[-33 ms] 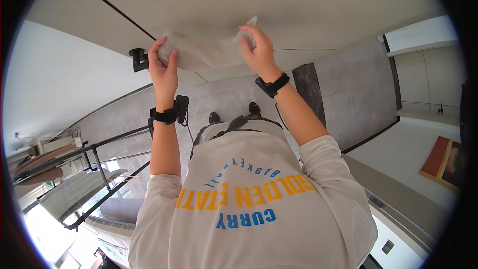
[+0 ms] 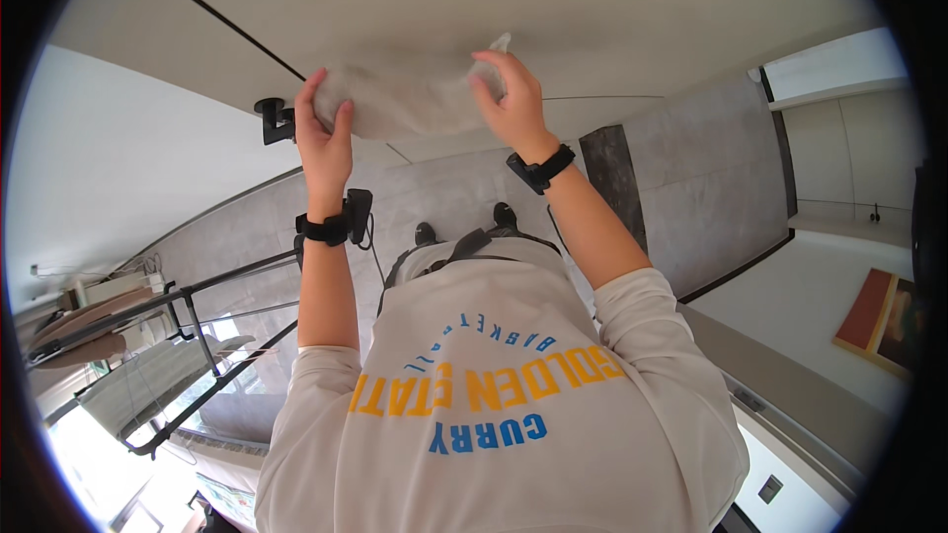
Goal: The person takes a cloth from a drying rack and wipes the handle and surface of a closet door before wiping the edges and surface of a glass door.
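A pale, thin cloth (image 2: 410,104) stretches between my hands, lying against a beige panel (image 2: 612,10). My left hand (image 2: 324,133) grips the cloth's left end, thumb and fingers curved around it. At the other end, my right hand (image 2: 513,104) pinches the cloth, and a small crumpled corner sticks up above the fingers. Shadow and the cloth's similar colour blur its upper edge against the panel. Just left of my left hand, a black handle (image 2: 276,121) juts from the panel. Each wrist wears a black strap with a small device.
Grey floor (image 2: 691,168) lies below, with a dark strip (image 2: 614,183) at the right. A black-railed rack (image 2: 197,336) with hanging fabric stands at the lower left. Cabinet doors (image 2: 839,153) and a framed picture (image 2: 879,321) are at the right. My shoes (image 2: 505,215) show beneath.
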Demonstrator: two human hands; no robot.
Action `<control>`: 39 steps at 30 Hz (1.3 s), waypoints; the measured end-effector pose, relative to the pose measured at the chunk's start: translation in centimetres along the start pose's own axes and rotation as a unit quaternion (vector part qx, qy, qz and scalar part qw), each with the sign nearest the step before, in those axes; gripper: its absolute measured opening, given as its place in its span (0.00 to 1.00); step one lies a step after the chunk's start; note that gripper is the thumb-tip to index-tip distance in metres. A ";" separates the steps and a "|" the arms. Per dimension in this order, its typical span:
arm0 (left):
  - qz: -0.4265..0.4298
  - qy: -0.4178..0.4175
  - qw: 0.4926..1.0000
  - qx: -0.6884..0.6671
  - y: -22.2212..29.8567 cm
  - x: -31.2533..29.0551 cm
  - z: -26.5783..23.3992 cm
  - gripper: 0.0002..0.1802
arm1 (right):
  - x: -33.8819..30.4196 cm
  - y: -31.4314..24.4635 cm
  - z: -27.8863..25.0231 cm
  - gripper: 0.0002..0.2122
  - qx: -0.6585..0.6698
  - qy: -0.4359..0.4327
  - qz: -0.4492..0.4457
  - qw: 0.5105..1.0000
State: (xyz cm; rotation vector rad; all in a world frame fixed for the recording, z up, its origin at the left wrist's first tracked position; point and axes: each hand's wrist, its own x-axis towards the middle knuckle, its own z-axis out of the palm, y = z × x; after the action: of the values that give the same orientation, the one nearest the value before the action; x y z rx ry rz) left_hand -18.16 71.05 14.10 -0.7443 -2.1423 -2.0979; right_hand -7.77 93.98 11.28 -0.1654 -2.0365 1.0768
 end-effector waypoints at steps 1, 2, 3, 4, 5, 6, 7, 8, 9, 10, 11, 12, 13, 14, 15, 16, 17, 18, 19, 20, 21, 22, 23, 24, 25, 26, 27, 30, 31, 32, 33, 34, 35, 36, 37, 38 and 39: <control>0.024 0.000 0.998 0.055 0.2 0.2 0.3 0.27 | 0.1 0.3 -0.2 0.12 -0.023 0.006 -0.043 0.999; 0.026 -0.001 0.998 0.057 0.1 0.4 0.2 0.27 | 0.1 0.6 -0.5 0.12 -0.021 0.008 -0.043 0.999; 0.068 -0.038 0.986 0.148 -0.1 0.8 -0.5 0.28 | 0.2 0.9 -0.9 0.15 -0.051 0.014 -0.056 0.997; 0.109 -0.073 0.963 0.237 -0.1 1.0 -0.9 0.28 | 0.2 1.2 -1.3 0.18 -0.081 0.020 -0.069 0.994; 0.110 -0.073 0.962 0.239 -0.1 1.1 -1.1 0.28 | 0.3 1.3 -1.6 0.18 -0.079 0.021 -0.069 0.994; 0.121 -0.063 0.952 0.274 0.3 1.1 -1.3 0.25 | 0.4 1.0 -2.0 0.20 -0.087 -0.009 -0.046 0.995; 0.131 -0.053 0.941 0.308 0.5 1.1 -1.6 0.21 | 0.6 0.7 -2.1 0.22 -0.094 -0.040 -0.023 0.995; 0.130 -0.051 0.940 0.311 0.2 1.1 -2.1 0.21 | 0.7 0.5 -2.1 0.22 -0.091 -0.041 -0.023 0.995; 0.137 -0.026 0.932 0.335 -0.3 1.0 -2.7 0.15 | 0.8 0.3 -2.0 0.23 -0.103 -0.067 -0.009 0.992; 0.143 -0.001 0.922 0.359 -0.7 0.8 -3.1 0.09 | 1.0 0.2 -1.9 0.24 -0.114 -0.092 0.005 0.989; 0.142 0.003 0.922 0.361 -1.1 0.6 -3.4 0.09 | 0.9 0.4 -1.5 0.24 -0.112 -0.095 0.003 0.989; 0.149 0.028 0.921 0.358 -1.3 0.3 -3.6 0.08 | 0.9 0.7 -1.0 0.22 -0.118 -0.097 0.002 0.988; 0.155 0.053 0.920 0.355 -1.3 0.0 -3.9 0.07 | 0.8 0.9 -0.5 0.20 -0.124 -0.099 0.001 0.987; 0.153 0.057 0.920 0.357 -1.2 -0.2 -4.1 0.07 | 0.9 1.0 -0.2 0.20 -0.122 -0.103 -0.002 0.987; 0.139 0.073 0.920 0.358 -1.2 -0.6 -4.4 0.08 | 0.9 1.0 0.3 0.18 -0.122 -0.106 -0.021 0.987; 0.125 0.088 0.921 0.359 -1.2 -1.0 -4.6 0.09 | 0.9 1.0 0.8 0.16 -0.121 -0.109 -0.039 0.986; 0.121 0.093 0.920 0.361 -1.1 -1.4 -4.9 0.09 | 0.7 0.9 1.2 0.16 -0.119 -0.115 -0.042 0.985; 0.116 0.091 0.928 0.343 -1.0 -1.7 -5.1 0.09 | 0.6 0.7 1.7 0.15 -0.106 -0.107 -0.024 0.988; 0.112 0.088 0.935 0.326 -0.9 -1.9 -5.3 0.09 | 0.5 0.5 2.2 0.15 -0.093 -0.099 -0.007 0.991; 0.109 0.093 0.934 0.327 -0.9 -2.1 -5.5 0.09 | 0.4 0.5 2.7 0.15 -0.092 -0.104 -0.009 0.990; 0.122 0.072 0.941 0.308 -0.8 -2.3 -5.5 0.10 | 0.3 0.4 3.2 0.15 -0.071 -0.067 -0.012 0.995; 0.135 0.051 0.946 0.289 -0.8 -2.5 -5.6 0.10 | 0.2 0.3 3.7 0.14 -0.051 -0.028 -0.015 0.998; 0.132 0.055 0.946 0.290 -0.9 -2.8 -5.8 0.10 | 0.2 0.1 4.0 0.14 -0.050 -0.032 -0.016 0.998; 0.123 0.036 0.947 0.294 -1.0 -3.0 -6.0 0.11 | 0.3 0.0 4.1 0.14 -0.071 -0.044 -0.013 0.996; 0.114 0.018 0.948 0.297 -1.0 -3.2 -6.2 0.11 | 0.4 -0.1 4.3 0.14 -0.092 -0.056 -0.010 0.994; 0.122 0.022 0.947 0.298 -0.9 -3.3 -6.3 0.11 | 0.4 -0.2 4.6 0.14 -0.092 -0.058 -0.010 0.994; 0.121 0.024 0.947 0.296 -1.4 -3.4 -6.7 0.11 | 0.4 -0.4 4.8 0.14 -0.091 -0.049 -0.021 0.994; 0.126 0.067 0.944 0.296 -2.6 -3.4 -7.5 0.08 | 0.2 -0.8 5.8 0.14 -0.117 -0.051 -0.027 0.992; 0.115 0.083 0.950 0.277 -2.5 -3.2 -7.5 0.07 | 0.1 -0.9 6.3 0.15 -0.141 -0.061 -0.022 0.988; 0.104 0.098 0.956 0.258 -2.4 -3.1 -7.6 0.06 | -0.1 -1.0 6.7 0.15 -0.143 -0.060 -0.021 0.988; 0.105 0.097 0.956 0.256 -2.3 -3.0 -7.6 0.06 | -0.4 -1.0 7.3 0.16 -0.142 -0.061 0.002 0.988; 0.061 0.073 0.966 0.242 -2.0 -3.0 -7.6 0.06 | -0.6 -0.9 7.8 0.18 -0.142 -0.061 0.025 0.988; 0.017 0.048 0.973 0.227 -1.9 -3.0 -7.6 0.06 | -0.8 -0.6 8.3 0.18 -0.143 -0.059 0.025 0.988; 0.018 0.049 0.973 0.227 -1.9 -3.1 -7.6 0.06 | -0.9 -0.5 8.8 0.18 -0.145 -0.055 0.044 0.987; -0.014 0.018 0.976 0.218 -1.9 -3.1 -7.5 0.06 | -1.0 -0.4 9.3 0.19 -0.147 -0.050 0.062 0.986; -0.045 -0.013 0.977 0.209 -2.0 -3.2 -7.3 0.06 | -1.0 -0.3 9.6 0.19 -0.147 -0.049 0.062 0.986; -0.044 -0.013 0.977 0.209 -2.1 -3.3 -7.0 0.06 | -0.8 -0.7 9.8 0.19 -0.134 -0.047 0.091 0.986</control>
State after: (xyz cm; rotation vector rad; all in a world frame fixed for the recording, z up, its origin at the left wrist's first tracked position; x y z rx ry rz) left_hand -18.06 63.46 11.53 -0.6384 -2.5475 -1.5860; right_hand -13.94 86.96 8.28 -0.4526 -2.2816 0.9291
